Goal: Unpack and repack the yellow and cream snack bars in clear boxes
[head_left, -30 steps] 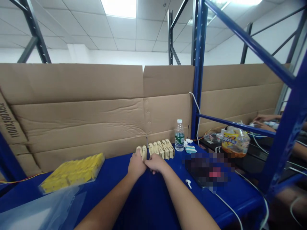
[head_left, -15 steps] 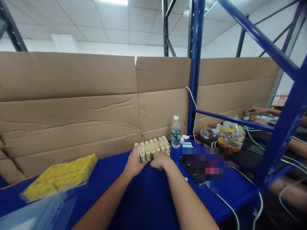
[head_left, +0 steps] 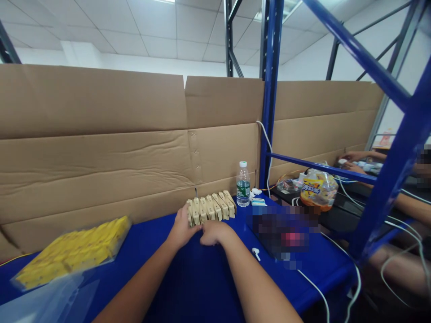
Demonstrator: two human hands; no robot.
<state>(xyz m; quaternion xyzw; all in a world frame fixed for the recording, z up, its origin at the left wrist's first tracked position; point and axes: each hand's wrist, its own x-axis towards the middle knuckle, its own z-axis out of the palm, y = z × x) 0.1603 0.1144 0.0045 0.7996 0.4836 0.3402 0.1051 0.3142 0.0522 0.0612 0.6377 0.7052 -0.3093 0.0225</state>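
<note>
A row of several small cream-coloured packets (head_left: 215, 207) stands upright, side by side, on the blue tabletop near the cardboard wall. My left hand (head_left: 182, 228) is closed around the left end of this row, fingers at its side and thumb along the front. Just in front of the row's middle is my right hand (head_left: 216, 233), its fingers curled inward close to the left thumb. What those curled fingers hold, if anything, is hidden. Print on the packets is too small to read.
A clear bag of yellow packets (head_left: 76, 251) lies left, beside a translucent plastic bag (head_left: 50, 296). A water bottle (head_left: 243, 185) stands behind right. White earbud (head_left: 256, 254), cables and a blurred patch lie right. Beyond the blue rack post (head_left: 269, 98), another person's hands (head_left: 353, 161) work.
My right hand has drawn back from the packets and shifted left, nearer my left hand. My left hand keeps its place at the row's end. The view has turned slightly right.
</note>
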